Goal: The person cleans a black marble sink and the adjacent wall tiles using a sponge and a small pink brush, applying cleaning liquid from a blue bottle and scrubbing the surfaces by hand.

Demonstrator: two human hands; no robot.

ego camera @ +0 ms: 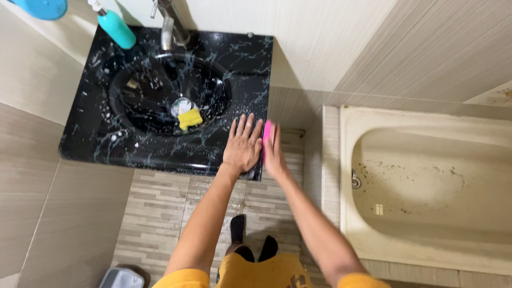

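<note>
A black marbled sink (106,133) with an oval basin is mounted on the wall. My left hand (242,145) lies flat, fingers spread, on the sink's front right corner. My right hand (274,152) presses a pink sponge (266,136) against the sink's right side edge. A yellow sponge (190,118) lies in the basin beside the metal drain (179,105).
A chrome tap (169,26) stands at the back of the sink, with a teal soap bottle (114,26) to its left. A stained cream bathtub (426,181) fills the right side. My feet (250,242) stand on striped floor tiles. A grey container (121,278) sits at bottom left.
</note>
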